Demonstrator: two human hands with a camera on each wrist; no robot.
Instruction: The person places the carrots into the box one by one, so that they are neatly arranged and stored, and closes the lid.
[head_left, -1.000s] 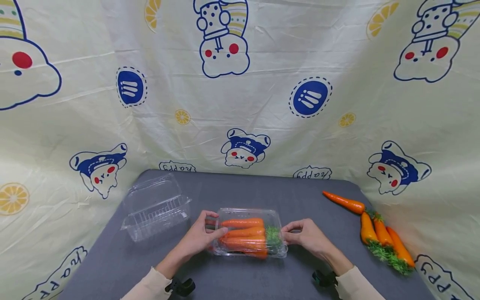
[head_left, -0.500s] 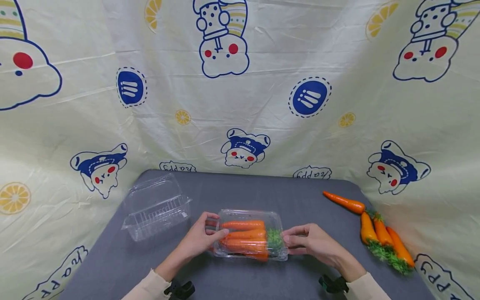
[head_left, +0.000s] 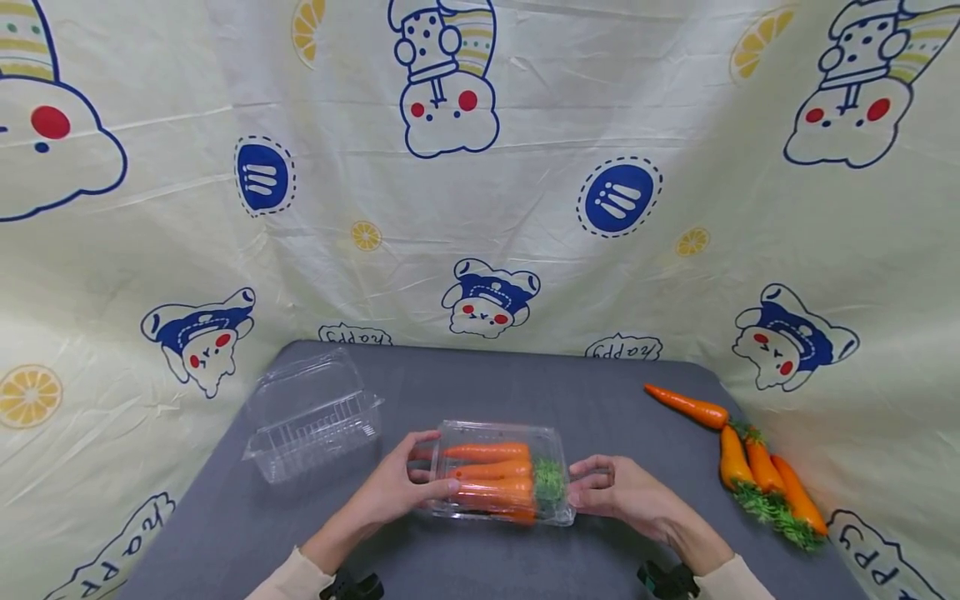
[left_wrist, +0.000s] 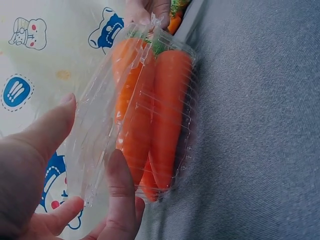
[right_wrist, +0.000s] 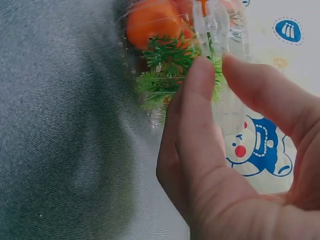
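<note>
A clear plastic clamshell box (head_left: 498, 431) lies on the grey cloth with its lid down. Inside are several orange carrots (head_left: 491, 471), their green tops at the right end. My left hand (head_left: 401, 483) holds the box's left end; in the left wrist view the thumb lies along the lid and the index finger (left_wrist: 119, 180) meets the rim below. At the opposite end, my right hand (head_left: 618, 492) pinches the front right corner. The right wrist view has its thumb and index fingertips at the rim, beside the carrot greens (right_wrist: 167, 62).
A second clear clamshell box (head_left: 315, 425) stands at the left with its lid raised, nothing in it. Several more carrots (head_left: 765, 467) lie near the right edge of the table (head_left: 480, 383). A printed curtain (head_left: 480, 200) hangs behind.
My right hand shifted right and slightly toward me, its fingers staying at the box's right end. The left hand slid slightly down along its end. The box moved slightly toward me.
</note>
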